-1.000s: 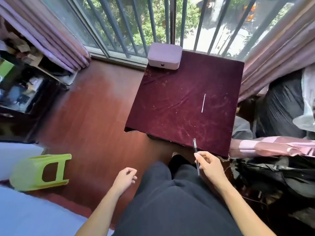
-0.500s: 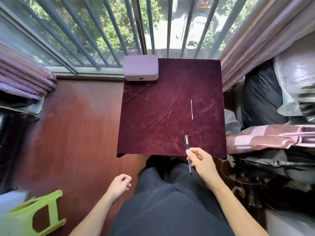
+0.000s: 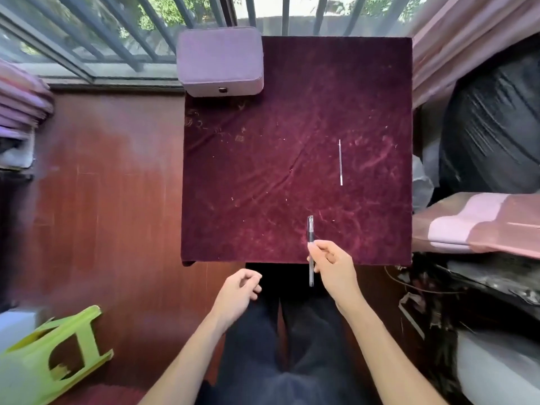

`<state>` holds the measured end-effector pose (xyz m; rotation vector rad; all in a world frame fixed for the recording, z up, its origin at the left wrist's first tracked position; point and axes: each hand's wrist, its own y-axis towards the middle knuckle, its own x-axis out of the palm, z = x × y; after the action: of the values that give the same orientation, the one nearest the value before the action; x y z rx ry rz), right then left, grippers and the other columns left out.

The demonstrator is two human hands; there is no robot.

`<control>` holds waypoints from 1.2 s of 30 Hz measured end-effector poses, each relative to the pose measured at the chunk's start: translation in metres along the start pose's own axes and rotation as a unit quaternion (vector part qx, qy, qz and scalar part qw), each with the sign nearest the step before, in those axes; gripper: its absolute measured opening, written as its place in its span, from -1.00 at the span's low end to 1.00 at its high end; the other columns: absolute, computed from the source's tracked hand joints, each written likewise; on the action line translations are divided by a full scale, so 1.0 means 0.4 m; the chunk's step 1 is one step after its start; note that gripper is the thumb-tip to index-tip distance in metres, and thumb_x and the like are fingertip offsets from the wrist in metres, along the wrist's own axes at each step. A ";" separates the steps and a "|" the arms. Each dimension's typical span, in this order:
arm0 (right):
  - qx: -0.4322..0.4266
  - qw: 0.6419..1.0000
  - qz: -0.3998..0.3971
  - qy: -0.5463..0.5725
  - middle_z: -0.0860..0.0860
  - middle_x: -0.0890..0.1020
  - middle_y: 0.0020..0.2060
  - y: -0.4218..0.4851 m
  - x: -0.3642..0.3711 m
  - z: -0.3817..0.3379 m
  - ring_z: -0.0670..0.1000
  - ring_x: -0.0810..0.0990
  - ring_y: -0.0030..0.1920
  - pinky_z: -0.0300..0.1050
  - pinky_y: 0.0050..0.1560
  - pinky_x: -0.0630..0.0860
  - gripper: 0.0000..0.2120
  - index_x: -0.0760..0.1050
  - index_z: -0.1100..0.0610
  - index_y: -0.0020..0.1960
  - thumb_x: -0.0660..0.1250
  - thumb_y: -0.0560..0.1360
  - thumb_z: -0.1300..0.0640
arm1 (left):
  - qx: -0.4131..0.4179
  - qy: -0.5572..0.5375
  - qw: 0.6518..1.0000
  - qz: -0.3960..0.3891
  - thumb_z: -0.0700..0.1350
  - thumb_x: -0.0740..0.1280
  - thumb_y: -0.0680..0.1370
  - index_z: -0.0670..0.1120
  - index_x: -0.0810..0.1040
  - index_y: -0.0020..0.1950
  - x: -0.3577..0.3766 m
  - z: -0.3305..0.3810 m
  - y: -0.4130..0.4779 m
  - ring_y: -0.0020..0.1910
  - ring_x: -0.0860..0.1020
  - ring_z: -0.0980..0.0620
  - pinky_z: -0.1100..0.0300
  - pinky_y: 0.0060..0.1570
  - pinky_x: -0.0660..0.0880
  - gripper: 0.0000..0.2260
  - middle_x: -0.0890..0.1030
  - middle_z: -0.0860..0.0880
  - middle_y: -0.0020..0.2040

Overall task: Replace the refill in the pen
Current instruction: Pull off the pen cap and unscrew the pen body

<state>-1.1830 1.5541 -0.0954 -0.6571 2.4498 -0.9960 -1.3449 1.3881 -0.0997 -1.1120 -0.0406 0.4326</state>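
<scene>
Left hand (image 3: 238, 290) loosely curled, fingers near together, empty, just off the table's (image 3: 248, 171) near edge. Right hand (image 3: 333, 266) fingers clamped on the pen (image 3: 310, 249) mid-barrel at the near edge, long axis near-to-far, capped end pointing far. Refill (image 3: 340, 162) lies further right and farther, same near-far axis, apart from pen.

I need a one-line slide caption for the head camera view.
Right hand holds the pen over the table edge; spare refill lies on the maroon cloth.
</scene>
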 end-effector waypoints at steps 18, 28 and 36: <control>-0.053 0.995 -0.038 0.078 -0.13 0.81 -0.03 0.259 0.122 0.157 -0.19 0.77 -0.03 -0.35 -0.05 0.63 -0.81 0.72 -0.09 0.19 0.44 0.64 0.13 | 0.159 -0.202 0.966 0.005 -0.14 0.34 0.63 -0.08 0.64 0.23 0.179 0.106 0.358 0.08 0.71 0.03 0.12 0.14 0.62 -0.81 0.75 -0.05 0.07; -0.100 0.994 -0.036 0.005 -0.13 0.79 -0.10 0.281 0.089 0.163 -0.05 0.77 -0.14 -0.22 -0.11 0.70 -0.90 0.71 -0.12 0.04 0.53 0.54 0.03 | 0.208 -0.164 0.964 0.024 -0.16 0.35 0.63 -0.16 0.66 0.06 0.186 0.117 0.393 -0.10 0.75 0.02 0.23 -0.08 0.64 -0.88 0.76 -0.07 -0.10; -0.152 0.987 -0.029 0.049 -0.21 0.72 -0.26 0.370 0.040 0.085 -0.26 0.64 -0.33 -0.42 -0.28 0.51 -0.91 0.72 -0.03 0.10 0.49 0.61 0.06 | 0.222 -0.164 0.961 0.014 -0.13 0.34 0.63 -0.09 0.63 0.11 0.192 0.133 0.407 -0.30 0.65 0.08 0.22 -0.25 0.57 -0.88 0.71 -0.07 -0.17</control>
<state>-1.2173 1.6207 -0.2287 -0.7964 2.7137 -0.6937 -1.3391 1.5214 -0.2318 -0.5910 -0.2099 0.6137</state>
